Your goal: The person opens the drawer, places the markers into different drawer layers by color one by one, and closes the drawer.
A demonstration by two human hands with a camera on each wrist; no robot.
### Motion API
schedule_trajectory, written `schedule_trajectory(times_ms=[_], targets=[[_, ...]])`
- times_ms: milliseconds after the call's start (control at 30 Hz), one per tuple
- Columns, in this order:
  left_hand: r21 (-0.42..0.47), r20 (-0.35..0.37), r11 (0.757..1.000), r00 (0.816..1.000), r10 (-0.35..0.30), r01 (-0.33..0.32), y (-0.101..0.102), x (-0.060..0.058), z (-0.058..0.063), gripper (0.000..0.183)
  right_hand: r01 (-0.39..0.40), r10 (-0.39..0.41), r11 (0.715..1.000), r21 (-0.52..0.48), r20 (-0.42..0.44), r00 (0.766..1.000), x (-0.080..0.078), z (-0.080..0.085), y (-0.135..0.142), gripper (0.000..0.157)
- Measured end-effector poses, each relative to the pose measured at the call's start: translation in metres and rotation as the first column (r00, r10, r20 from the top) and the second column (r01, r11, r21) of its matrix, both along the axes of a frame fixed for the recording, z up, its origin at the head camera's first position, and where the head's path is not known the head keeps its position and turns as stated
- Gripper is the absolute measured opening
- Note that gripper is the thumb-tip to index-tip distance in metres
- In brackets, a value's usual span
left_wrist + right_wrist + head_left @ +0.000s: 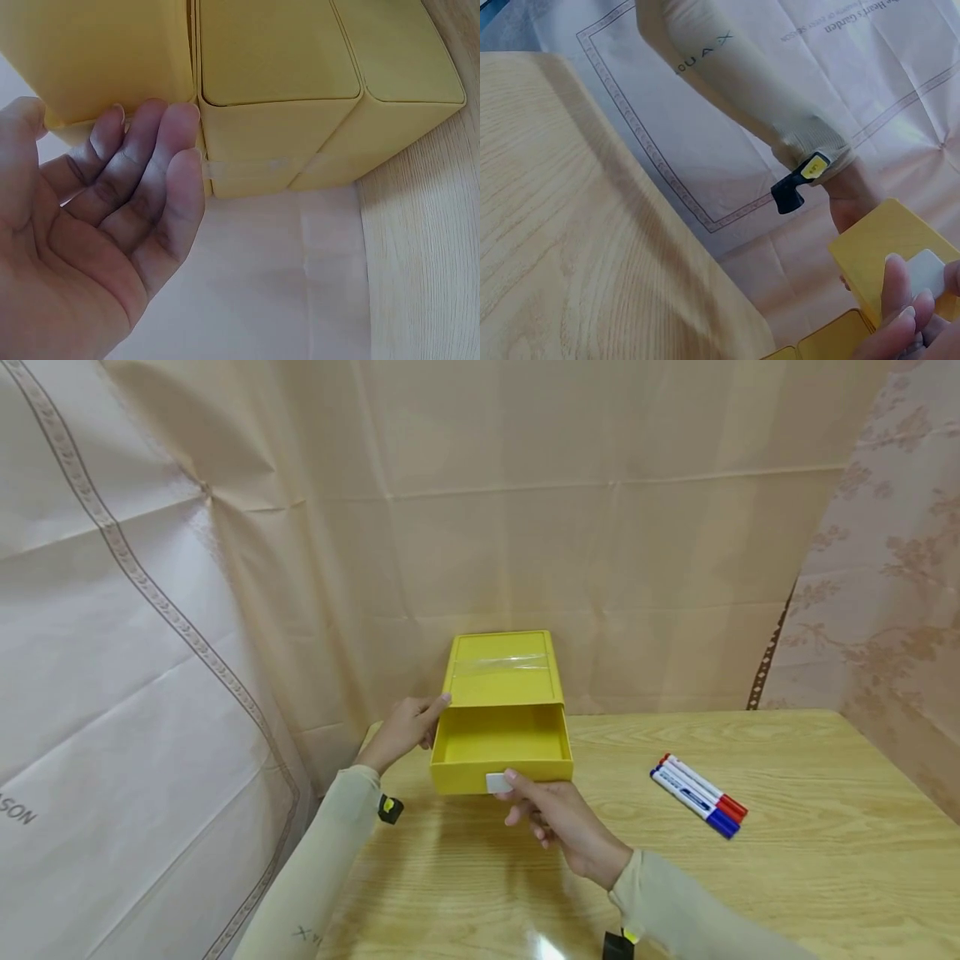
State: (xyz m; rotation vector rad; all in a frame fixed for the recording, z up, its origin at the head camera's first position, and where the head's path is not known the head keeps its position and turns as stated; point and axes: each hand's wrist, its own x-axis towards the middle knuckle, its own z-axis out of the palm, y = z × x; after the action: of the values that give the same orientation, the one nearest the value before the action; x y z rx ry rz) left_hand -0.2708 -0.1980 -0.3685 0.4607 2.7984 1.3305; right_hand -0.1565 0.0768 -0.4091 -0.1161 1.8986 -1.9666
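Note:
A yellow drawer unit (498, 687) stands near the back of the table, with clear tape across its top. Its top drawer (459, 779) is pulled out toward me, and the bare inside shows. My right hand (562, 822) pinches the white tab handle (496, 783) on the drawer front, thumb above and fingers below. In the right wrist view the handle (925, 273) sits between thumb and fingers. My left hand (405, 731) lies against the unit's left side, thumb at the top front edge. Its loosely bent fingers (184, 172) touch the side wall in the left wrist view.
Several markers (690, 793) with red and blue caps lie side by side on the wooden table (810, 810), right of the drawer unit. Lower closed drawers (281, 52) show in the left wrist view. A beige cloth (600, 543) hangs right behind the unit.

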Motion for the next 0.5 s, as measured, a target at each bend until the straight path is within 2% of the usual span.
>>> schedule_trajectory(times_ms=[267,500], targets=[[0.022,0.009,0.999,1.0,-0.027,0.027,0.0,0.0,0.001,0.066,0.017,-0.017,1.0,0.006,-0.026,1.0,-0.008,0.001,0.0,0.06],[-0.05,0.006,0.999,1.0,-0.014,0.014,-0.003,0.001,0.005,0.068,0.023,-0.023,0.999,0.025,-0.026,0.999,-0.018,0.002,-0.001,0.062]])
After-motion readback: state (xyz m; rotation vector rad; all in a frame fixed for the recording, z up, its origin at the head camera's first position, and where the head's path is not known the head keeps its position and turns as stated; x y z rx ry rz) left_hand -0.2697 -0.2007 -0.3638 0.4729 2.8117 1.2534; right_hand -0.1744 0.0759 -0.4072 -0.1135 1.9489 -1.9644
